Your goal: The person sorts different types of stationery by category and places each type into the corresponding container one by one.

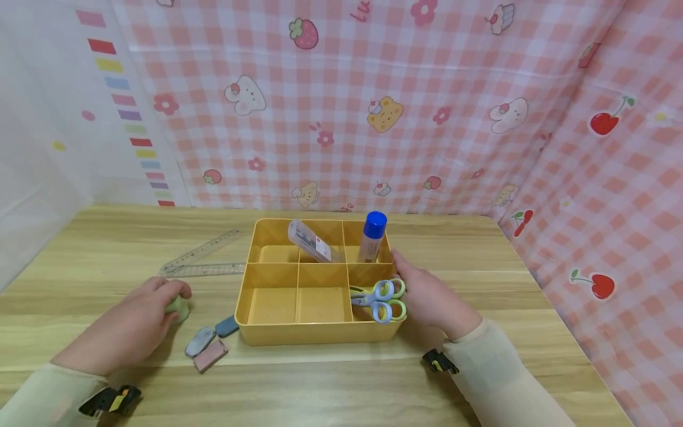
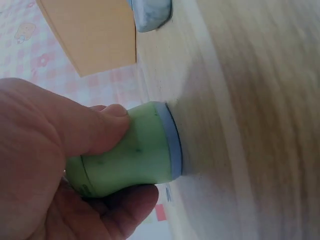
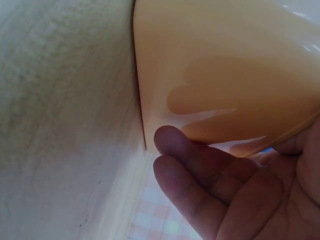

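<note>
My left hand pinches a small green pencil sharpener between thumb and fingers. Its blue-grey base is right at the tabletop in the left wrist view. My right hand is at the right wall of a yellow divided box, fingers loosely extended along the outside. In the box, a glue stick with a blue cap stands in the back right compartment. Scissors with blue and green handles lie in the front right one. A clear plastic case leans over the back middle compartment.
Between left hand and box lie a pink eraser, a grey-white eraser and a dark blue eraser. Transparent rulers lie behind the left hand, reaching up to the box. A checked pink cloth hangs along the table's back edge.
</note>
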`<state>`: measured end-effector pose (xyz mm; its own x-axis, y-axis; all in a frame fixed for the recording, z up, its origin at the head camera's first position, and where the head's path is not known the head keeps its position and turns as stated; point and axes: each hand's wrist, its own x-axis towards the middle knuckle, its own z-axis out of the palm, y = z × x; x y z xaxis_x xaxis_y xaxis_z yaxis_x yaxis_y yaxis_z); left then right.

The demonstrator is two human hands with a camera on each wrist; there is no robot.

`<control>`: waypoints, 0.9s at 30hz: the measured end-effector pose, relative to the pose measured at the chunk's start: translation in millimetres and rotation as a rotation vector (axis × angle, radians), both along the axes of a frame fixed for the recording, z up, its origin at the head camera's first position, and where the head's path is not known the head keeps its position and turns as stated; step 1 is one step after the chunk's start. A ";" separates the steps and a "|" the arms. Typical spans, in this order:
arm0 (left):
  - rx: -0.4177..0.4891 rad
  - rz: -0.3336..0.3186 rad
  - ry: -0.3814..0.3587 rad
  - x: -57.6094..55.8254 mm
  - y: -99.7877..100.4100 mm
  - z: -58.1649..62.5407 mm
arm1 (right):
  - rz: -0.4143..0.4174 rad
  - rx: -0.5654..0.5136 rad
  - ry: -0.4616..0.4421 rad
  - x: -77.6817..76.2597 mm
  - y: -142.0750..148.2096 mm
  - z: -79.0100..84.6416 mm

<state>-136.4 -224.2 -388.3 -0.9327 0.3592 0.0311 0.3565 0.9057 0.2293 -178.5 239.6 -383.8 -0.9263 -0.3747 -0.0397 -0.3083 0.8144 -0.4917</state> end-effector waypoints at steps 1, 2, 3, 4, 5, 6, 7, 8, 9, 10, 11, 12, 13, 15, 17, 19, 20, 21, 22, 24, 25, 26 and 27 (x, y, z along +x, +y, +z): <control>0.002 -0.004 0.017 0.4 -0.4 0.1 | -0.002 0.002 -0.004 -0.1 -0.2 -0.3; 0.007 -0.005 0.031 0.8 -0.7 0.6 | -0.007 0.006 -0.010 -0.3 -0.5 -0.7; 0.012 -0.005 0.043 1.1 -1.0 1.5 | -0.009 0.009 -0.013 -0.4 -0.8 -1.1; 0.019 -0.005 0.053 1.3 -1.2 2.7 | -0.014 0.012 -0.018 -0.7 -0.9 -1.4; 0.024 -0.005 0.063 1.3 -1.0 4.3 | -0.017 0.015 -0.022 -0.6 -1.0 -1.4; 0.031 -0.006 0.077 0.9 -0.5 5.8 | -0.021 0.014 -0.027 -0.4 -1.1 -1.1; 0.039 -0.008 0.086 0.7 0.3 7.8 | -0.022 0.014 -0.030 -0.3 -1.1 -0.7; 0.048 -0.009 0.089 0.8 1.7 10.3 | -0.024 0.014 -0.033 -0.1 -1.1 -0.2; 0.056 -0.013 0.097 1.0 3.4 12.9 | -0.021 0.010 -0.033 0.2 -1.1 0.4; 0.063 -0.017 0.105 1.3 5.5 15.3 | -0.016 0.008 -0.025 0.2 -1.0 0.6; 0.068 -0.022 0.116 1.6 7.8 17.8 | -0.009 0.005 -0.017 0.3 -0.8 0.7; 0.075 -0.026 0.122 2.0 10.4 20.3 | -0.005 0.004 -0.008 0.3 -0.6 0.6; 0.081 -0.028 0.124 2.8 13.4 23.0 | 0.002 0.002 0.002 0.2 -0.6 0.4; 0.095 -0.030 0.136 4.2 19.5 28.3 | 0.011 -0.002 0.022 -0.3 -0.4 -0.5; 0.115 -0.043 0.145 5.4 25.6 33.8 | 0.013 -0.002 0.031 -0.5 -0.3 -1.1; 0.133 -0.059 0.159 7.1 31.9 38.7 | 0.013 -0.004 0.031 -1.0 -0.4 -1.6; 0.142 -0.070 0.169 7.7 34.8 40.9 | 0.010 -0.003 0.027 -1.0 -0.5 -1.6; 0.151 -0.084 0.174 8.2 37.6 42.8 | 0.008 -0.003 0.024 -1.2 -0.6 -1.6; 0.156 -0.090 0.178 8.7 40.6 44.4 | 0.005 -0.003 0.019 -1.2 -0.6 -1.6; 0.164 -0.104 0.186 9.2 46.5 47.1 | 0.000 -0.001 0.010 -1.3 -0.6 -1.5; 0.170 -0.109 0.190 9.3 49.6 48.5 | -0.002 0.002 0.006 -1.2 -0.5 -1.3; 0.176 -0.112 0.193 9.2 52.7 50.0 | -0.003 0.006 0.005 -1.1 -0.4 -1.1; 0.181 -0.116 0.195 9.0 56.0 51.4 | -0.003 0.006 0.005 -1.2 -0.5 -1.2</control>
<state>-127.3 -168.2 -336.9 -0.8559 0.4354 0.2792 0.5084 0.8072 0.2999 -179.8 239.1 -384.9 -0.9275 -0.3719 -0.0370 -0.3086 0.8180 -0.4853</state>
